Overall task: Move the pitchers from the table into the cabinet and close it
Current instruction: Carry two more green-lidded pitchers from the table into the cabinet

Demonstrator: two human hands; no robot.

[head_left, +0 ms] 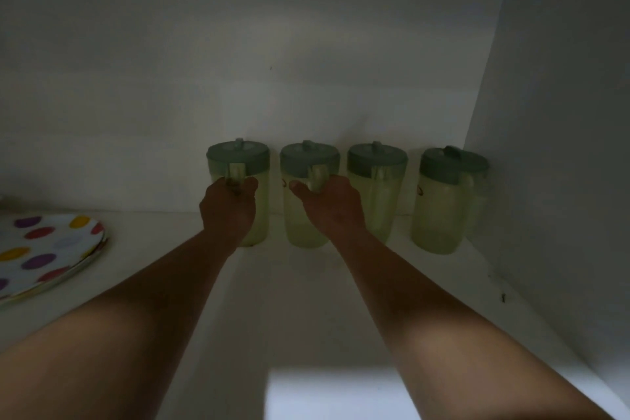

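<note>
left hand (pixel 229 208) closed around handle of leftmost pitcher (pixel 254 181); right hand (pixel 332 206) closed around handle of second pitcher (pixel 300 211). right of it, two more pitchers (pixel 373 194) (pixel 443 204) on cabinet shelf (pixel 289 283). spotted plate (pixel 47 252) far left.

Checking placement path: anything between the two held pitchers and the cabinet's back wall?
Nothing visible. Left hand and right hand grip translucent green-lidded plastic pitchers, already in the back row beside two others.
</note>
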